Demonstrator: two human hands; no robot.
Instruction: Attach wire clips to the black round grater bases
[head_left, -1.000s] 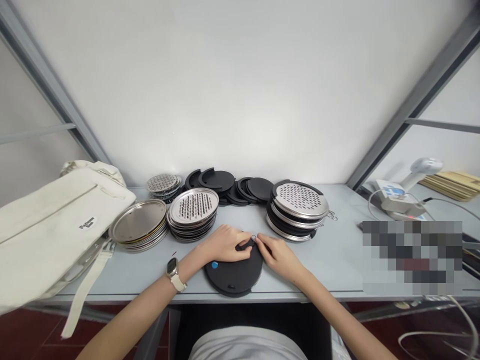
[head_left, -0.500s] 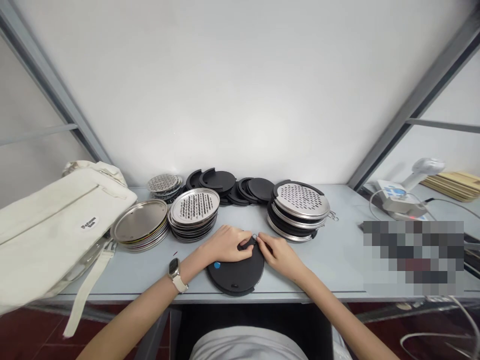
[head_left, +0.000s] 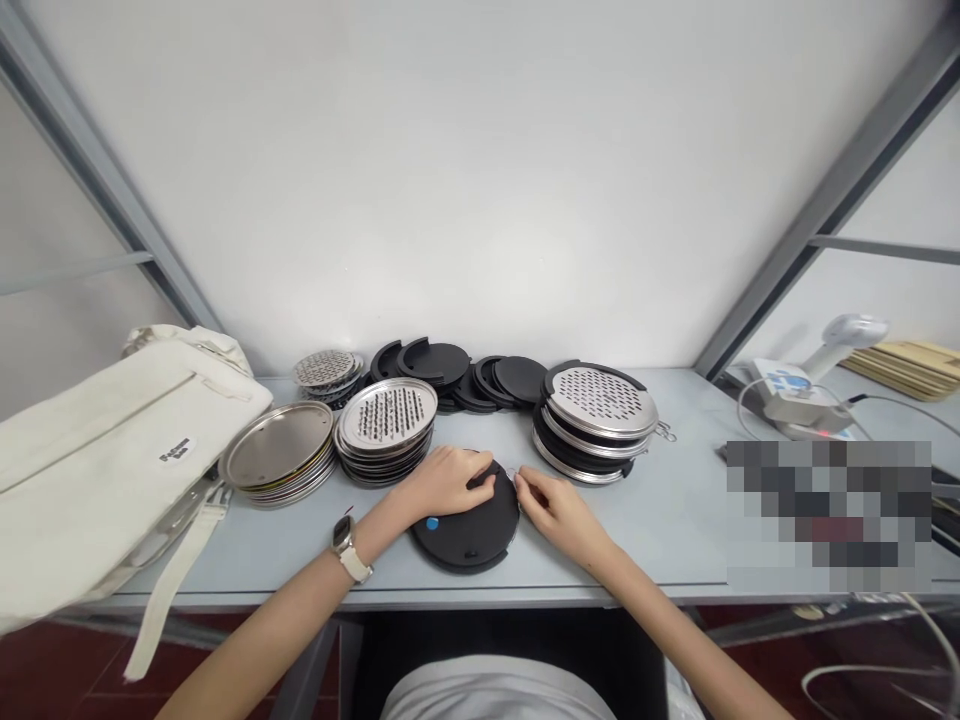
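Observation:
A round black disc (head_left: 466,535) with a blue dot on it lies near the front edge of the table. My left hand (head_left: 450,484) grips its far rim, thumb on top and the other fingers curled over the edge. A small metal wire ring (head_left: 511,473) sticks out at the disc's far right rim. Finger and thumb of my right hand (head_left: 553,510) are pinched together on this ring. Just beyond stands a stack of round metal grater plates (head_left: 386,413). To the right, grater plates are piled with black holders (head_left: 600,400), wire rings hanging off their side.
Plain metal discs (head_left: 279,442) are stacked at the left beside a cream bag (head_left: 127,460). Black round holders (head_left: 442,362) and small perforated plates (head_left: 325,368) line the wall. At the right stand a white handheld scanner (head_left: 847,340) and wooden boards (head_left: 911,365).
The black disc has shifted slightly away from the table's front edge, and my left hand has moved a little with it. My right hand stays at the ring.

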